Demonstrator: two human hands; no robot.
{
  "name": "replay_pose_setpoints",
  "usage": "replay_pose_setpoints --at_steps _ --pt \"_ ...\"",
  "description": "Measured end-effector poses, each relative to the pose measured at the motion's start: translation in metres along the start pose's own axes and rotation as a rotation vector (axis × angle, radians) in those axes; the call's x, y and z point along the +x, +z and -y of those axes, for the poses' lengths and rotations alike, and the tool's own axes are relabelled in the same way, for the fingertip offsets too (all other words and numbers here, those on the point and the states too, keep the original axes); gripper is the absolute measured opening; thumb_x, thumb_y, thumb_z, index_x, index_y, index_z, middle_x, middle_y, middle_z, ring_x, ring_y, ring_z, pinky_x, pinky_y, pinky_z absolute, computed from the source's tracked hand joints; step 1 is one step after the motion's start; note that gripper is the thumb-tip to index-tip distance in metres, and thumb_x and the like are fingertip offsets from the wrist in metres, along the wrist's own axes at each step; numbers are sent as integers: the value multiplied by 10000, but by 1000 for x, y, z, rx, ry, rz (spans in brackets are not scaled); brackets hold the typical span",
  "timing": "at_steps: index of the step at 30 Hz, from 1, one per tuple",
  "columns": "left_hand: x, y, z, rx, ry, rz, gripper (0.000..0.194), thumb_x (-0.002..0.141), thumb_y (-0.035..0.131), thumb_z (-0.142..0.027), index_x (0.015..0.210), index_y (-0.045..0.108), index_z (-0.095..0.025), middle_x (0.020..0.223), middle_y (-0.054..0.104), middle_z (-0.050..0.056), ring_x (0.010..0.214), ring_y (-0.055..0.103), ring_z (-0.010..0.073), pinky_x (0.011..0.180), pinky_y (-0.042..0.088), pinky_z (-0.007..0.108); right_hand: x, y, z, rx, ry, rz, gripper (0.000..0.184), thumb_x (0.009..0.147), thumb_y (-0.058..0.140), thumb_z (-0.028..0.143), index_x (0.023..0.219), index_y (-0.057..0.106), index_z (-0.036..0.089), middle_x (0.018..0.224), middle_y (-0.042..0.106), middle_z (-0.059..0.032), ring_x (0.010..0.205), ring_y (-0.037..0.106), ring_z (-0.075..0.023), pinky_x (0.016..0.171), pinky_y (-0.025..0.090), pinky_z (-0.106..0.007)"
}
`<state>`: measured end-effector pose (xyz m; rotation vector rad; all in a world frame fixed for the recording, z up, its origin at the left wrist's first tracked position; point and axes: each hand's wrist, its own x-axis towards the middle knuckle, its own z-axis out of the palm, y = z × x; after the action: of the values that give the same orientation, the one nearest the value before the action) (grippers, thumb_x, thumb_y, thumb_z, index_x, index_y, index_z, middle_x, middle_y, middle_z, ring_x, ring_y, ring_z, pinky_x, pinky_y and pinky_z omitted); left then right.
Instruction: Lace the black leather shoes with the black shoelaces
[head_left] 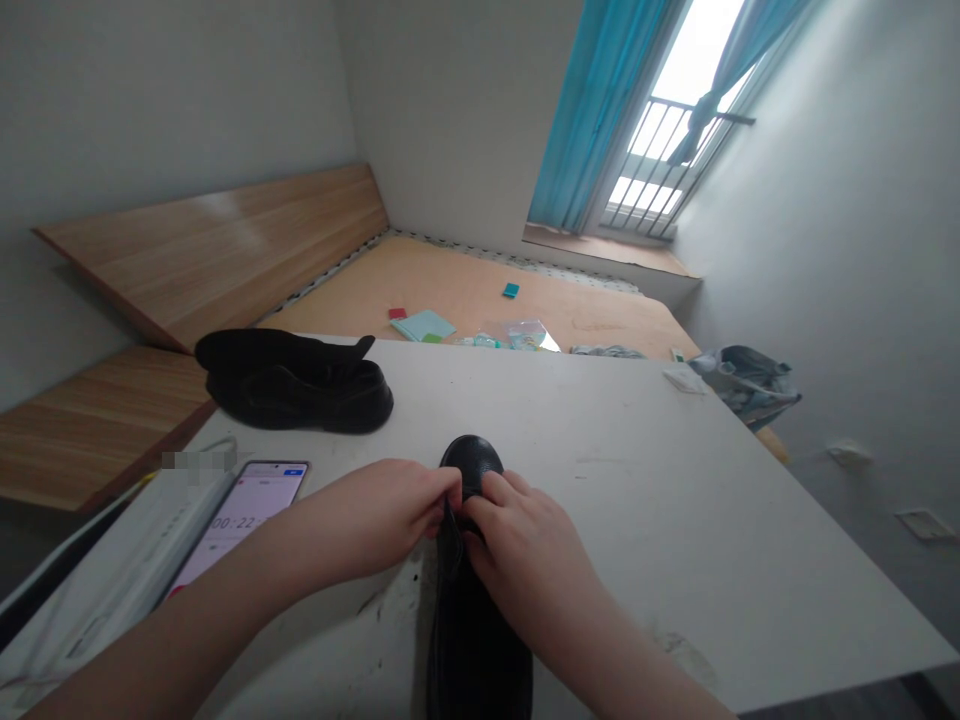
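Shoe [484, 655] at bottom centre on the tabletop [637, 470]: left hand [401, 510] pinching its edge, right hand's [529, 530] fingers clamped alongside. Looks like adjusting; the next move calls for steady pressure.

Near shoe [484, 640] looks like black leather, pebbled with a soft shine at its rounded end; far shoe [307, 398] reads duller. Bench [675, 500] is smooth, low sheen, scuffed. Headboard [247, 245]: glossy wood grain. Phone [244, 525]: glossy screen. Curtain [596, 120]: cloth. Wall [862, 200]: matt.
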<state>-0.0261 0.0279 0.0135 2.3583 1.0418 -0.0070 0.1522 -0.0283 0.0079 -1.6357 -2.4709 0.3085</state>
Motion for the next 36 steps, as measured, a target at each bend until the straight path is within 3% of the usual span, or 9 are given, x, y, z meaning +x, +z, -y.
replay_pose_setpoints --at_steps 8,11,15,19,22,25,30,33,36 --pt "-2 1 -2 26 -18 7 143 898 454 -169 877 583 -225 804 696 14 741 656 213 612 396 286 2 7 -5 118 -25 -63 95 865 651 101 887 692 183 900 647 -47 888 577 -241 733 444 -352" --pt "-4 -2 -5 22 16 -33 208 936 424 -194 880 623 -214 858 666 31 806 632 210 705 437 303 1 2 -9 313 -4 -202 96 880 629 97 857 652 187 878 638 -31 862 574 -211 736 432 -323" --pt "-8 -13 -18 -93 98 -177 227 971 474 -311 897 664 -213 966 629 31 920 590 203 816 443 307 -1 -14 -12 553 52 -392 118 917 568 141 830 620 201 787 619 -4 771 553 -173 676 398 -283" --pt "-11 -23 -32 -303 133 -259 278 983 467 -312 804 655 -213 790 658 -23 749 601 143 683 441 240 -6 -25 -11 731 124 -364 197 933 567 265 745 556 207 677 559 26 622 482 -137 571 349 -256" --pt "-13 -23 -38 -402 52 -402 184 950 523 -319 972 689 -244 800 710 -34 728 637 145 577 438 210 -12 -26 -9 852 152 -339 291 980 482 373 733 437 226 642 465 50 587 422 -129 532 318 -252" --pt "-14 -21 -40 -505 -3 -456 190 928 560 -342 1044 673 -245 786 738 -36 706 662 156 497 422 197 -15 -25 -7 1007 143 -307 277 1022 322 321 778 419 232 711 459 37 660 440 -138 591 368 -251" --pt "-11 -16 -43 -461 92 -489 276 977 480 -295 866 723 -229 897 734 -15 830 660 152 692 490 224 -9 -19 -8 1208 143 -387 200 961 471 301 810 563 206 683 502 27 639 469 -133 584 396 -247" --pt "-9 -12 -43 -465 124 -570 221 956 525 -257 983 745 -248 993 712 -1 885 648 151 710 500 217 -6 -18 -11 1193 166 -404 191 929 541 325 868 660 188 653 583 11 610 513 -137 561 400 -253" --pt "-9 -10 -44 -521 73 -612 197 913 608 -260 1059 739 -271 895 722 -22 746 636 127 605 488 195 -8 -20 -12 1029 146 -342 229 927 530 297 772 656 184 637 603 7 614 538 -138 575 401 -255"
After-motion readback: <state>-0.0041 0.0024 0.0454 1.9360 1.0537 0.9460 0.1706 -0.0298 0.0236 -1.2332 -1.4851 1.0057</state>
